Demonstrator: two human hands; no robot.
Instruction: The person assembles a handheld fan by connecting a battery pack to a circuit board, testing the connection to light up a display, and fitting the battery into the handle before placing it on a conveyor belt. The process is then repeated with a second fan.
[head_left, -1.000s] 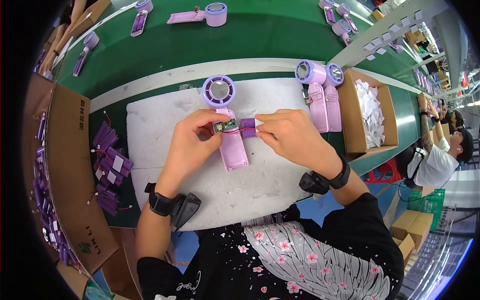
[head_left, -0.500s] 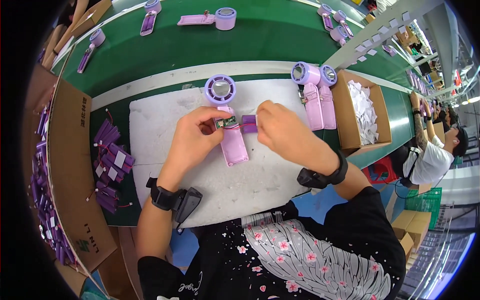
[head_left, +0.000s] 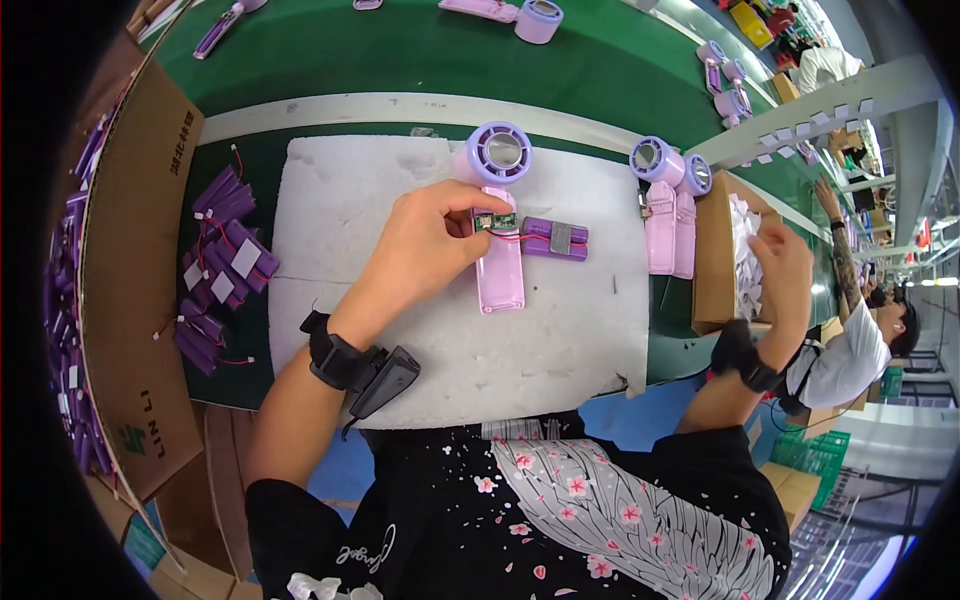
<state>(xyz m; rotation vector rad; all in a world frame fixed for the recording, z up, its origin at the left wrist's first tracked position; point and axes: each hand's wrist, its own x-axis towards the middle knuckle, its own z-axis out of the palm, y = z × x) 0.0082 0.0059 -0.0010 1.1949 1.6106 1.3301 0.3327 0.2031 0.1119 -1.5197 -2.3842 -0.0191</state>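
Observation:
My left hand [head_left: 425, 245] pinches a small green circuit board [head_left: 495, 221] over the handle of a pale purple hand fan [head_left: 499, 210] lying on the white foam mat [head_left: 420, 300]. Red wires run from the board to a purple battery pack [head_left: 556, 239] lying just right of the handle. My right hand [head_left: 785, 270] is far off to the right, over the cardboard box of white pieces [head_left: 735, 255], fingers spread and holding nothing I can see.
Two more purple fans [head_left: 668, 200] lie at the mat's right edge. Several purple battery packs [head_left: 218, 265] sit at left beside a cardboard box [head_left: 130, 250]. More fans [head_left: 510, 12] ride the green belt behind. Another person [head_left: 860, 330] works at right.
My right hand let go of the battery pack and swung right to the cardboard box. The battery now lies on the mat. My left hand kept hold of the circuit board.

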